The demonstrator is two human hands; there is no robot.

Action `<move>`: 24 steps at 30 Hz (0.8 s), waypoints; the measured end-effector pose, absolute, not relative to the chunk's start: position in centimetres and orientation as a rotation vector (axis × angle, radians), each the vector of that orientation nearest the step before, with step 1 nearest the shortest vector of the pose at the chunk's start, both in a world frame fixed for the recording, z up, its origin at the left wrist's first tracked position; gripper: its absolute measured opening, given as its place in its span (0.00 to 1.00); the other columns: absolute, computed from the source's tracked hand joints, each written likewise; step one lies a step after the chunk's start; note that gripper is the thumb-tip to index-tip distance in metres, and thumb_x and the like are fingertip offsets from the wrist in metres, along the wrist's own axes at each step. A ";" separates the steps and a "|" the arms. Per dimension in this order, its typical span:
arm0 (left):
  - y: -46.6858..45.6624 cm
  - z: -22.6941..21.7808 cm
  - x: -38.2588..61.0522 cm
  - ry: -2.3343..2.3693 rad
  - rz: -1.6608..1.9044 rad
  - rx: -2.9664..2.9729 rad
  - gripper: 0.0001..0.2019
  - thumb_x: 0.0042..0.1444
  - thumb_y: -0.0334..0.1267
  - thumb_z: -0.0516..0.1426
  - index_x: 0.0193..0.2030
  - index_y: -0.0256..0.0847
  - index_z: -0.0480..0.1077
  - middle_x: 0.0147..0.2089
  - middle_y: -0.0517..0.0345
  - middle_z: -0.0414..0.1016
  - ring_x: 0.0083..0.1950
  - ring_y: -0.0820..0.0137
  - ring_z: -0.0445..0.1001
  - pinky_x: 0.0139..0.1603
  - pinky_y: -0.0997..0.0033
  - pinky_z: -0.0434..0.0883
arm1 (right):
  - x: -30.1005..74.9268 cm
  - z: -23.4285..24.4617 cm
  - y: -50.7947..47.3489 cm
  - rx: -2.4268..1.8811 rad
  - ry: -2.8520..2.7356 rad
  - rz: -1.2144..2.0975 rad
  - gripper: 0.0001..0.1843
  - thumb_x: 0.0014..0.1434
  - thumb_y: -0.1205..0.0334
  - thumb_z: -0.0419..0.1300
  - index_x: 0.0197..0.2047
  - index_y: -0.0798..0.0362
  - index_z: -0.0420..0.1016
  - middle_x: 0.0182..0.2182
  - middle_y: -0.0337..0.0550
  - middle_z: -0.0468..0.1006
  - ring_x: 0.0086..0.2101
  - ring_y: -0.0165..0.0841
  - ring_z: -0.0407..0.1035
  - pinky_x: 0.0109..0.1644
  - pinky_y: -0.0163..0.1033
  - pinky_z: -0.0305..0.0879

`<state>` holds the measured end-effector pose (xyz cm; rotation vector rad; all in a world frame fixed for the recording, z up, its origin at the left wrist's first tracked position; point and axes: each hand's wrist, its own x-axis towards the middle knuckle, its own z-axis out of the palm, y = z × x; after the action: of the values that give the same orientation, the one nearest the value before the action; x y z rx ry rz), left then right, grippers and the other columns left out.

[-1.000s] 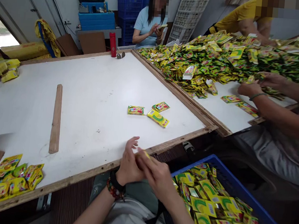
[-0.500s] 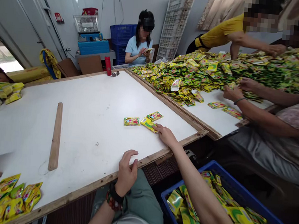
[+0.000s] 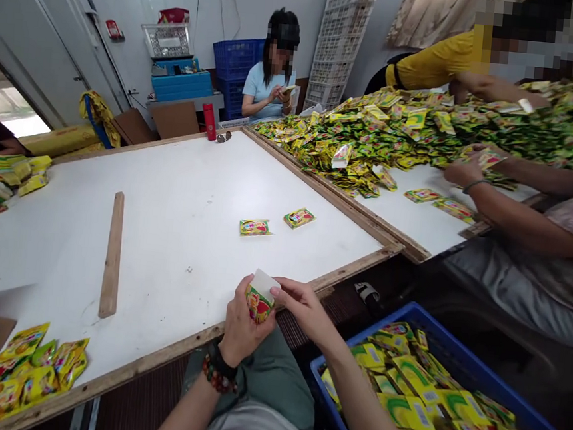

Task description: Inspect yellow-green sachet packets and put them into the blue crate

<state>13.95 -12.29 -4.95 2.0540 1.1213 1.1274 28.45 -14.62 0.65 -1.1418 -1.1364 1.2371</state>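
Observation:
My left hand [image 3: 239,325] is wrapped round a yellow-green packet [image 3: 260,297] held upright over the near edge of the white table [image 3: 177,199]. My right hand [image 3: 303,305] pinches the same packet from its right side. Two more packets [image 3: 254,227] [image 3: 299,217] lie flat on the table just beyond my hands. A beaded bracelet and a dark band sit on my left wrist.
A blue crate [image 3: 458,370] full of packets stands at my right. A wooden stick [image 3: 112,253] lies on the table's left. Packet piles rest at the near left corner [image 3: 27,366] and far left [image 3: 3,177]. Other people work a large heap [image 3: 424,127] at the right table.
My right hand has drawn back from the table with one of the three packets. Both hands have come together and now hold it at the table's edge. Two packets stay on the table.

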 end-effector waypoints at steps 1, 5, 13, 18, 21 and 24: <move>-12.4 -5.5 14.0 1.120 1.182 2.073 0.33 0.48 0.37 0.60 0.60 0.42 0.51 0.49 0.48 0.73 0.41 0.63 0.77 0.39 0.63 0.76 | 27.9 0.1 -14.6 -1.146 -1.096 1.232 0.17 0.56 0.51 0.62 0.43 0.54 0.80 0.32 0.41 0.80 0.34 0.35 0.73 0.40 0.39 0.71; -12.5 -6.5 14.1 1.044 1.382 2.126 0.31 0.47 0.37 0.61 0.56 0.43 0.51 0.55 0.44 0.68 0.51 0.60 0.74 0.47 0.57 0.74 | 25.8 -0.5 -15.2 -1.160 -1.141 1.029 0.15 0.58 0.54 0.60 0.45 0.50 0.81 0.43 0.45 0.80 0.44 0.38 0.73 0.49 0.42 0.70; -12.1 -4.5 14.0 1.076 0.968 2.047 0.25 0.46 0.39 0.59 0.51 0.41 0.57 0.37 0.56 0.73 0.33 0.65 0.74 0.32 0.67 0.71 | 25.4 -0.5 -15.8 -1.416 -1.204 0.757 0.17 0.60 0.56 0.59 0.50 0.52 0.79 0.45 0.45 0.81 0.35 0.39 0.78 0.42 0.44 0.75; -12.2 -4.6 14.2 1.125 0.984 2.012 0.19 0.47 0.40 0.58 0.45 0.42 0.57 0.32 0.60 0.70 0.29 0.66 0.71 0.29 0.68 0.66 | 25.6 -0.7 -15.4 -1.319 -1.393 0.801 0.17 0.60 0.57 0.59 0.51 0.51 0.78 0.47 0.45 0.80 0.43 0.41 0.77 0.48 0.45 0.73; -12.2 -4.4 14.1 1.056 0.972 1.994 0.15 0.50 0.35 0.55 0.45 0.42 0.57 0.33 0.59 0.70 0.30 0.67 0.71 0.30 0.69 0.67 | 25.2 -0.9 -16.0 -1.316 -1.548 0.691 0.21 0.63 0.60 0.56 0.58 0.49 0.72 0.44 0.46 0.82 0.37 0.36 0.78 0.43 0.39 0.73; -12.2 -4.0 13.7 0.912 0.941 2.057 0.23 0.47 0.35 0.58 0.51 0.42 0.59 0.42 0.54 0.71 0.37 0.65 0.72 0.35 0.66 0.70 | 26.1 -0.9 -18.0 -1.378 -1.640 0.570 0.22 0.66 0.62 0.49 0.61 0.51 0.69 0.38 0.46 0.83 0.33 0.33 0.77 0.37 0.35 0.72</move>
<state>13.75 -12.16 -4.01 2.0570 0.9115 0.9407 26.13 -18.04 -0.89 -1.3778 -1.6400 0.5704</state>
